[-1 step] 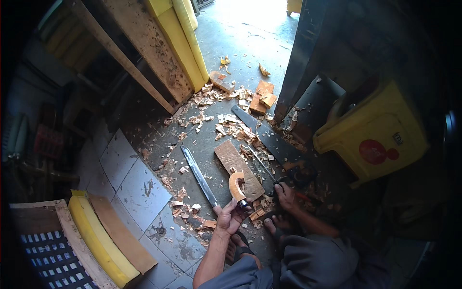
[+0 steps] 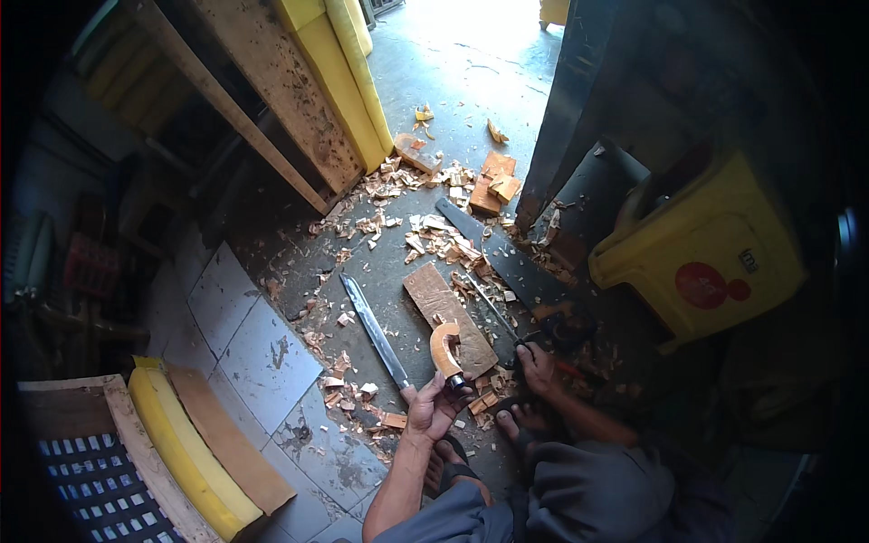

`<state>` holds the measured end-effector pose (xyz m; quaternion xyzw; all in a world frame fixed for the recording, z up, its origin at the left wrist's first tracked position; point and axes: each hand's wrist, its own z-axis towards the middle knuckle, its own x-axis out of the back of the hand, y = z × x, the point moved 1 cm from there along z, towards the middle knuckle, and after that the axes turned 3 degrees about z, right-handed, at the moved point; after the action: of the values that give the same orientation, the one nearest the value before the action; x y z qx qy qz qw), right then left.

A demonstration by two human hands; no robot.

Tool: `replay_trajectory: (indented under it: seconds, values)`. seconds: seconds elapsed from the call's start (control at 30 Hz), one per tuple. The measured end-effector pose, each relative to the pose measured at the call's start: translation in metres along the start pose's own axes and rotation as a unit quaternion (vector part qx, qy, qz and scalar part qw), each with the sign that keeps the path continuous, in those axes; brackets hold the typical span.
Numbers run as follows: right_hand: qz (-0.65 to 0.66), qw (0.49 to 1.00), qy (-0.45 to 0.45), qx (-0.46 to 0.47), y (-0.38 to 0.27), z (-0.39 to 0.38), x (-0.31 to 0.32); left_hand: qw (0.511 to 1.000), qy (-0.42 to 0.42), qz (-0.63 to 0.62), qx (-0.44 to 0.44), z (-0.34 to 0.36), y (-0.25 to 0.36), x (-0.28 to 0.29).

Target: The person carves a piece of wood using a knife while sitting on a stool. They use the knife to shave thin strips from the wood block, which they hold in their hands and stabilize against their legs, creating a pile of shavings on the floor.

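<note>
My left hand (image 2: 434,407) is closed around the lower end of a curved, orange-brown wooden piece (image 2: 443,340) with a dark fitting. My right hand (image 2: 536,369) grips the dark handle of a long, thin metal tool (image 2: 489,303), its tip pointing up and left. A flat wooden board (image 2: 434,299) lies just beyond my hands. To its left is a long silver blade (image 2: 367,317) with a pale handle, partly behind my left hand. To the right a handsaw (image 2: 502,271) lies among wood shavings (image 2: 425,235).
A yellow plastic stool (image 2: 688,262) stands right. Wood blocks (image 2: 493,181) lie by a dark post (image 2: 570,109). Wooden boards and yellow padding (image 2: 344,90) are upper left. A webbed wooden frame (image 2: 118,407) with yellow padding sits lower left on white tiles (image 2: 217,299). A bright doorway opens ahead.
</note>
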<state>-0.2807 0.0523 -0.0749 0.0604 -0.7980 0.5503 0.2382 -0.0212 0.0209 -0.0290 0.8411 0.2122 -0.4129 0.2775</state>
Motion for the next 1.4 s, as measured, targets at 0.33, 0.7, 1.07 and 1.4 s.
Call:
replay_trajectory:
  seconds: [0.33, 0.7, 1.07, 1.4]
  values:
    - [-0.063, 0.998, -0.002, -0.006, -0.003, 0.01, 0.005, 0.997, -0.053, -0.048, -0.014, -0.006, 0.006, -0.019]
    - [-0.075, 0.972, -0.094, 0.202, -0.069, -0.033, -0.007, 0.992, 0.051, -0.115, -0.008, 0.002, 0.004, -0.007]
    - [-0.17, 0.933, -0.124, 0.291, -0.09, -0.019, -0.022, 0.991, 0.116, -0.056, -0.045, 0.006, -0.003, -0.023]
    - [-0.096, 0.946, -0.152, 0.268, -0.081, -0.012, -0.022, 0.98, 0.178, -0.08, -0.046, 0.008, -0.005, -0.035]
